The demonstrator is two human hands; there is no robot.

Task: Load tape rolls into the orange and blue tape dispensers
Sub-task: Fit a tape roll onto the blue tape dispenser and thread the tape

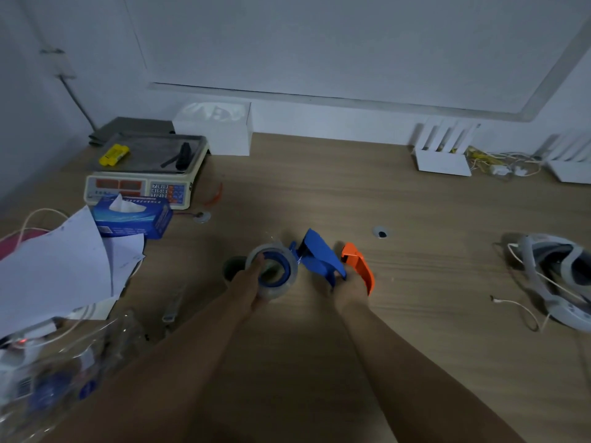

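A person's left hand (252,279) is gripping a clear tape roll (275,271), thumb hooked into its core, on the blue dispenser (319,257). Right hand (347,290), fingers curled, is steadying the handle; the orange dispenser (359,265) is lying just beside. The roll may be seating crooked and slipping. Open table (319,187) ahead; clutter left.

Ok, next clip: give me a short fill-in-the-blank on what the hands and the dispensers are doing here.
1. The left hand holds a roll of clear ____ on a blue core.
2. The right hand grips the handle of the ____ dispenser.
3. The orange dispenser lies to the ____ of the blue one.
4. The tissue box sits in front of the ____.

Missing: tape; blue; right; scale
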